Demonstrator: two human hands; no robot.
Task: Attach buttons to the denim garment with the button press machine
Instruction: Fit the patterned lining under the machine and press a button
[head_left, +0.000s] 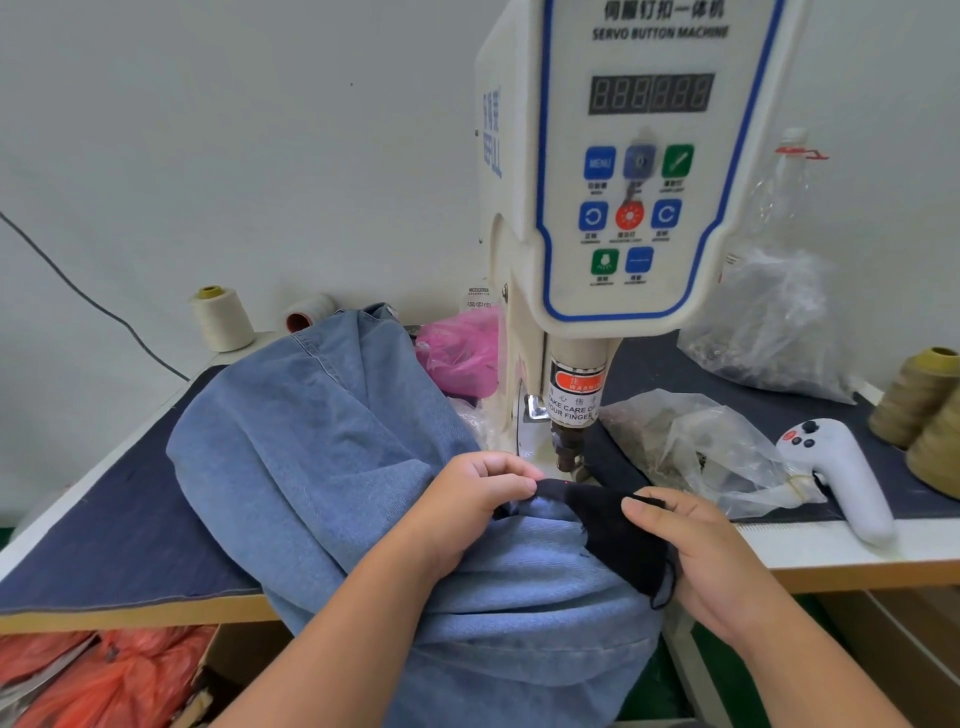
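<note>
A blue denim garment (322, 467) is heaped on the table and hangs over its front edge. My left hand (467, 506) pinches its edge just below the press head (569, 452) of the white servo button machine (623, 208). My right hand (691, 551) grips a dark fabric piece (618, 530) that lies on the denim. A small red light dot (564, 482) falls on the dark fabric under the press. No button is visible at the press point.
Clear plastic bags (691, 447) lie right of the machine, one larger bag (774, 322) behind. A white handheld controller (841, 473) rests at the table edge. Thread cones stand at the far left (221, 319) and right (919, 395). A pink bag (460, 353) sits behind the denim.
</note>
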